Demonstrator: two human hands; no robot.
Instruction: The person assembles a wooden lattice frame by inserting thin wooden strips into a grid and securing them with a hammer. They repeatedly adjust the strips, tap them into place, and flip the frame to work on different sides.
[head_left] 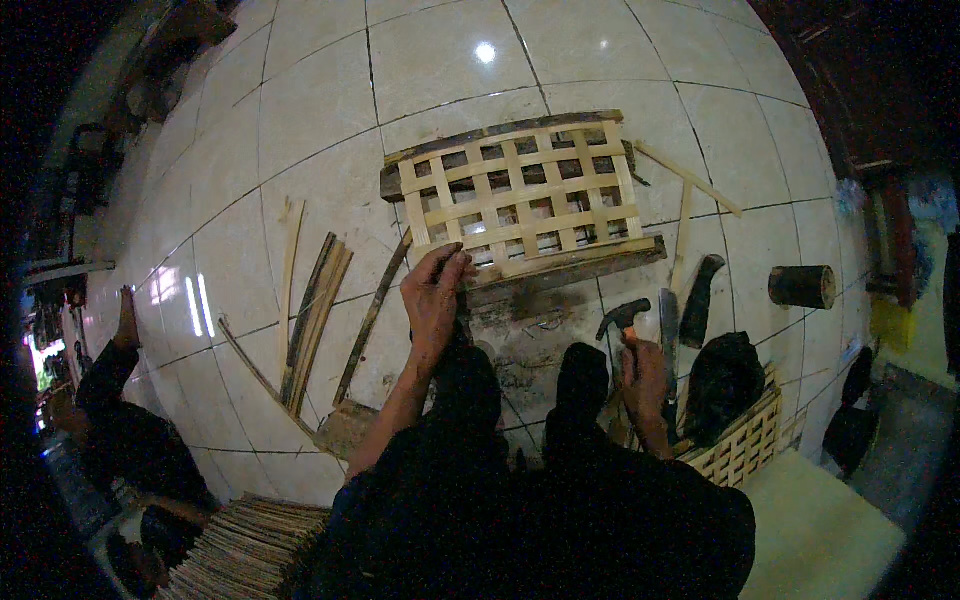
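- While the person crouches over the pale tiled floor (pixel 300 110), the head view shows a flat rectangular lattice panel of woven pale bamboo strips (pixel 518 190) lying at about twelve o'clock from the knees, on top of dark wooden boards (pixel 570 268).
- The left hand (pixel 435 295) is at the panel's near-left corner, around seven o'clock of the lattice, fingers pinched together on the strip ends at its near edge.
- The right hand (pixel 643 375) sits at about five o'clock from the panel, well apart from it, curled closed around the handle of a small dark-headed hammer (pixel 622 316), whose head points toward eleven o'clock.
- Just beside that hand, at three o'clock, a long knife blade (pixel 668 330) and a dark curved sheath (pixel 700 298) lie on the tiles.
- A short dark cylinder (pixel 801 286) rests further out at three o'clock.
- Loose bamboo slats (pixel 312 320) lie at nine o'clock from the left hand.
- A stack of thin bamboo strips (pixel 245 550) fills the seven o'clock edge; a second woven piece (pixel 745 445) shows at four o'clock.
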